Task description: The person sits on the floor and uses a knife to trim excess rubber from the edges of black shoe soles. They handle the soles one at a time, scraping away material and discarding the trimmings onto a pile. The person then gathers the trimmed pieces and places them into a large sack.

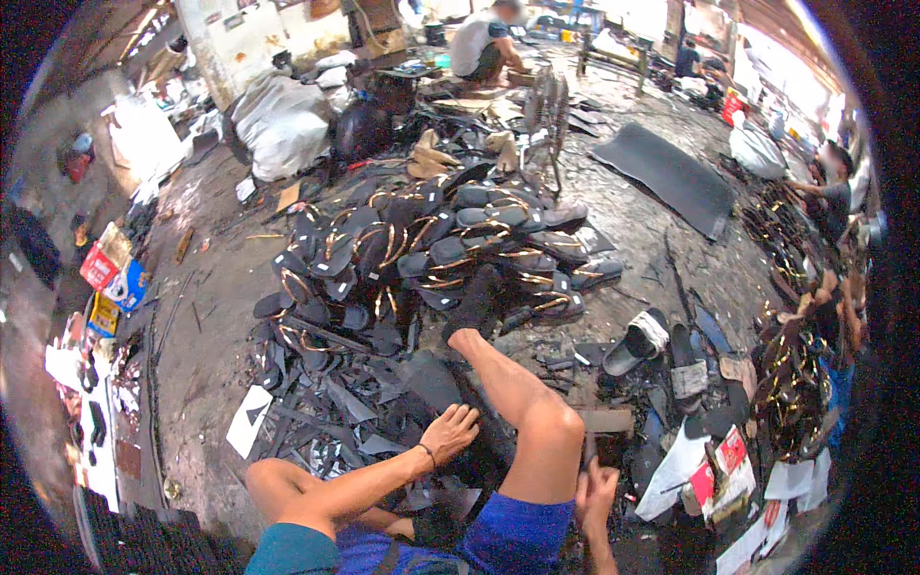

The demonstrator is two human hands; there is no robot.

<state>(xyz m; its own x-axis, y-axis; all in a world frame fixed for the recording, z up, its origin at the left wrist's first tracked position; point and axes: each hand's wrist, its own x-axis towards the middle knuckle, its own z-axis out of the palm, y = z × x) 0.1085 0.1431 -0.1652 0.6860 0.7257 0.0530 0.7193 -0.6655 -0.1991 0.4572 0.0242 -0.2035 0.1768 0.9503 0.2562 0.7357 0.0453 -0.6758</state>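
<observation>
Low in the middle, my left hand (450, 433) has its fingers bent and held together over dark material between my legs. What it grips there, if anything, is hidden. Just beyond its fingers lies a dark flat piece (427, 378). Beside my right knee, my right hand (598, 487) is closed around a thin handle (590, 448). A brown block (608, 421) sits at the handle's upper end; I cannot tell whether they are joined. Black sandals (450, 251) with gold-coloured straps form a large heap ahead of me, and my dark-covered foot rests against it.
Dark offcuts (331, 402) litter the floor at left. A worn slide sandal (637, 343) lies at right, near a pile of straps (795, 374). Farther off are a dark sheet (666, 177), a white sack (281, 125), a crouching person (479, 46) and another person (832, 196).
</observation>
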